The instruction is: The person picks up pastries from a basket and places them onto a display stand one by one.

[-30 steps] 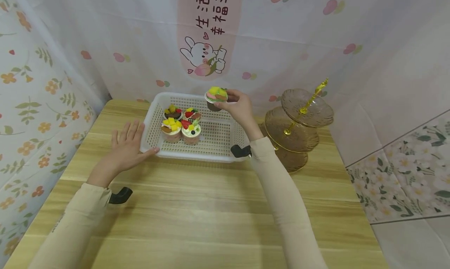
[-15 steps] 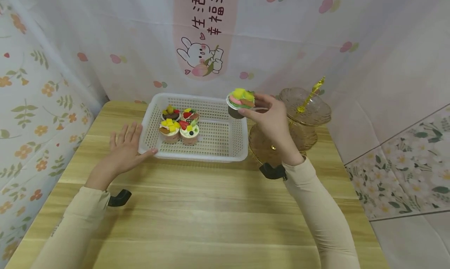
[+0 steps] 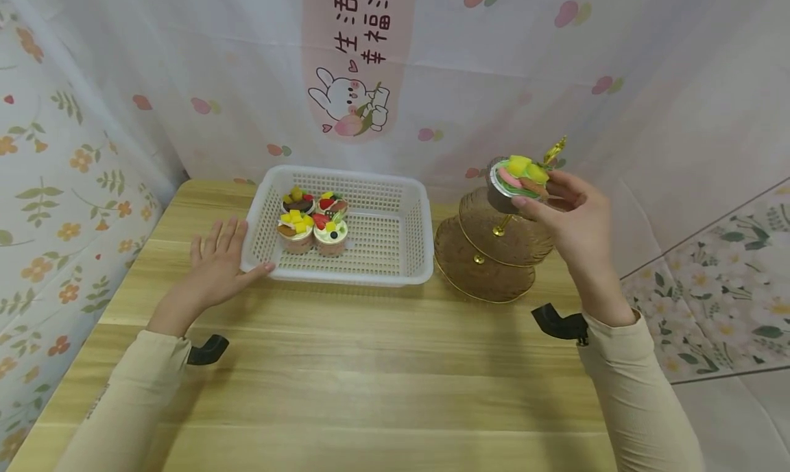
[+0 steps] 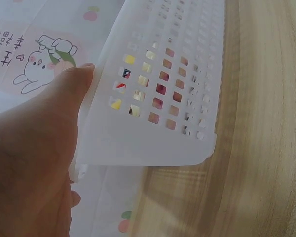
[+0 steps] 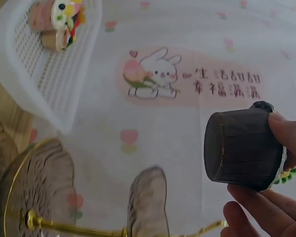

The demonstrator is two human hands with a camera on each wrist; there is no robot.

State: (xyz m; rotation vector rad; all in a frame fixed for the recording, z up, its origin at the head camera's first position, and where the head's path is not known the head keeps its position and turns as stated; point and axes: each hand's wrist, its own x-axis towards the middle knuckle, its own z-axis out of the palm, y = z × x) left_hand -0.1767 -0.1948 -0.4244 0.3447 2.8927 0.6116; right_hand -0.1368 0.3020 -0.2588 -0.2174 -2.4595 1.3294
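Note:
My right hand (image 3: 583, 221) pinches a toy cupcake (image 3: 518, 177) by its rim, between thumb and fingers. Yellow, pink, green and brown pieces top its dark cup (image 5: 244, 148). It is held in the air in front of the upper part of a tiered stand (image 3: 487, 273) with a gold stem, and partly hides the top plate. At the left end of a white perforated basket (image 3: 376, 276), my left hand (image 3: 216, 273) rests with fingers spread and straight. Its thumb (image 4: 76, 79) touches the basket's rim. Several fruit-topped dessert cups (image 3: 330, 239) stand together in the basket's left half.
The wooden table (image 3: 345, 362) extends in front of the basket and the stand. Behind them hangs a white printed curtain (image 3: 247, 67), and a flowered cloth (image 3: 49, 218) hangs at the left. A wall (image 3: 728, 300) with flowered tiles stands at the right.
My right hand has carried the cupcake rightward, from above the basket to the tiered stand. My left hand stays at the basket's left end.

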